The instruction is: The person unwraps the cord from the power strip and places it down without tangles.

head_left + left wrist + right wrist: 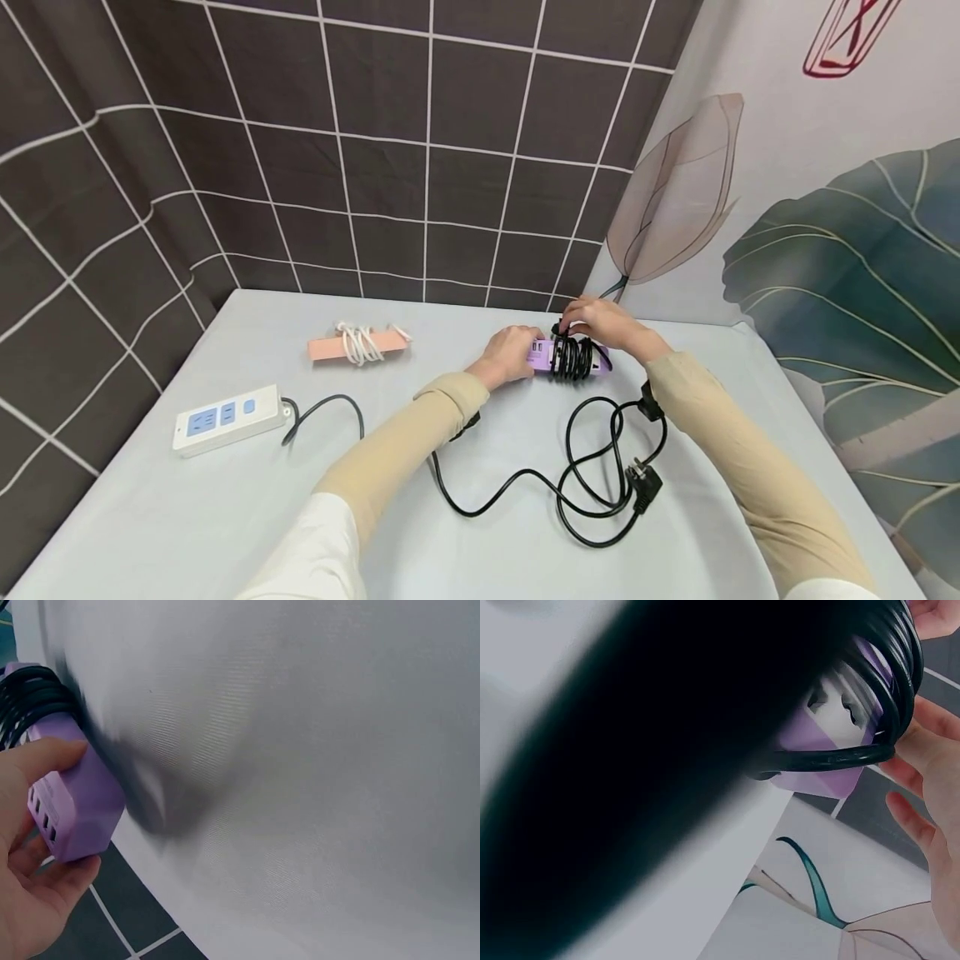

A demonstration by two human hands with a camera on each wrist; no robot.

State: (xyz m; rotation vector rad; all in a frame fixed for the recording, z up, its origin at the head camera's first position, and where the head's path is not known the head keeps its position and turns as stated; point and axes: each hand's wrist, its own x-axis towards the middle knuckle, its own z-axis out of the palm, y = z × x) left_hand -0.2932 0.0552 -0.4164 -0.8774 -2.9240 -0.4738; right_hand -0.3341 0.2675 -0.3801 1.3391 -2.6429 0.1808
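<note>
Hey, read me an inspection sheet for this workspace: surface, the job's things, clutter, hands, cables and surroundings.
Surface: pale table, with power strips and cords on it.
Job's things: purple power strip, with a wound black cord around it.
Clutter: pink power strip and white power strip, both to the left.
Hands: left hand grips one end of the purple power strip; right hand is at the wound black cord, exact hold unclear.
Cables: loose black cord with a plug, nearer the person; white cord around the pink power strip.
Surroundings: dark grid backdrop behind, leaf print at right.
</note>
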